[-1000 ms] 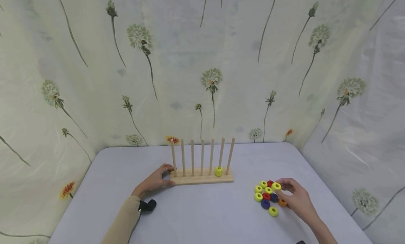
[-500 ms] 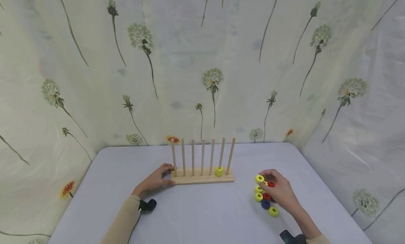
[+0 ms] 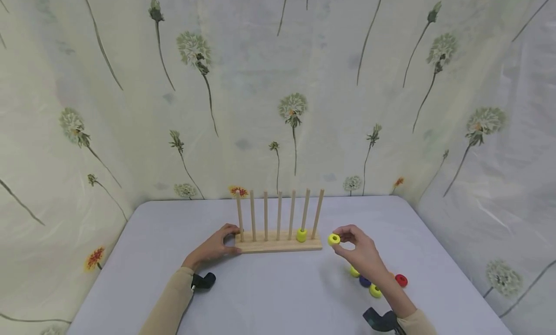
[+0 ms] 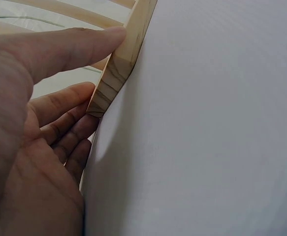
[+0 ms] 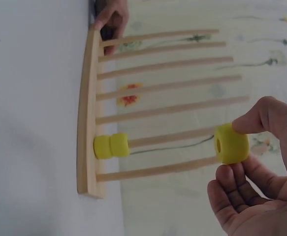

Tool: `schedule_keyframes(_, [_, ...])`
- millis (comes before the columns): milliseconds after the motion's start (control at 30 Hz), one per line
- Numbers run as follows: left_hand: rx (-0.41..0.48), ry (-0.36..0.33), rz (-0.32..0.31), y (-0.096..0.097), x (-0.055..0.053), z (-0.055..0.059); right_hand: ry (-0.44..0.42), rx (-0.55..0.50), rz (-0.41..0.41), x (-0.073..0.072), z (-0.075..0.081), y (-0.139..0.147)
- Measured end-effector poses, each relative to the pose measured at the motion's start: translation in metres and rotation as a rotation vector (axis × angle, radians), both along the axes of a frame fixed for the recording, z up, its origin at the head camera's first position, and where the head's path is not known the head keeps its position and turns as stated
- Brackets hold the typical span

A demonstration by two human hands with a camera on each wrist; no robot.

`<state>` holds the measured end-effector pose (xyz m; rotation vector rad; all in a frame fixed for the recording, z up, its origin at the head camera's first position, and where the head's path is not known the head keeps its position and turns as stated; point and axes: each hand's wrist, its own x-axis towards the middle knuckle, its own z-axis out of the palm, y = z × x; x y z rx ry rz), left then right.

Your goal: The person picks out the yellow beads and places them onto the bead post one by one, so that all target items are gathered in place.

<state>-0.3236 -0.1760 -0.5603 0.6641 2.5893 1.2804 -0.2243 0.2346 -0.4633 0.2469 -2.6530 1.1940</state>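
A wooden peg rack (image 3: pixel 278 248) with several upright pegs stands on the table. My left hand (image 3: pixel 213 245) holds its left end, the thumb on the front edge and the fingers at the end and behind, as the left wrist view shows. Two yellow beads (image 5: pixel 111 146) sit stacked at the bottom of the peg second from the right. Just right of the rack, above the table, my right hand (image 3: pixel 362 255) pinches another yellow bead (image 3: pixel 333 239) between thumb and fingers. In the right wrist view its hole faces the rack side.
Below the right forearm lie loose beads, partly hidden: yellow (image 3: pixel 375 291), dark blue (image 3: pixel 365 281) and red (image 3: pixel 401 280). Small black devices are strapped to both wrists. A flowered curtain (image 3: pixel 243 108) hangs behind the white table (image 3: pixel 269 296).
My right hand has carried the yellow bead left from over the pile, close to the rack's right end. The left hand keeps its place on the rack.
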Motion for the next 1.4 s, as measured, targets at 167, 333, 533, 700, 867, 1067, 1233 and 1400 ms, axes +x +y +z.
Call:
schedule_keyframes(167, [-0.011, 0.007, 0.004, 0.001, -0.001, 0.0, -0.006, -0.044, 0.009, 0.001, 0.004, -0.016])
schedule_keyframes(333, [-0.012, 0.004, 0.011, 0.002, -0.001, 0.001, -0.005, -0.077, -0.026, 0.001, 0.008, -0.03])
schedule_keyframes(533, [-0.009, -0.011, 0.017, 0.003, 0.0, 0.001, 0.04, -0.055, -0.151, 0.005, 0.017, -0.047])
schedule_keyframes(700, [-0.003, -0.012, 0.017, 0.003, 0.001, 0.002, 0.046, -0.054, -0.251, 0.01, 0.026, -0.062])
schedule_keyframes(867, [0.005, -0.009, 0.011, 0.003, 0.002, 0.002, 0.044, -0.062, -0.289, 0.012, 0.032, -0.071])
schedule_keyframes(1067, [0.01, -0.02, 0.013, 0.001, 0.003, 0.002, 0.041, -0.057, -0.301, 0.011, 0.036, -0.077])
schedule_keyframes(1233, [0.007, -0.022, 0.015, 0.001, 0.003, 0.002, 0.057, -0.054, -0.294, 0.011, 0.039, -0.082])
schedule_keyframes(1400, [0.007, -0.016, 0.02, 0.001, 0.002, 0.002, 0.068, -0.041, -0.292, 0.011, 0.039, -0.084])
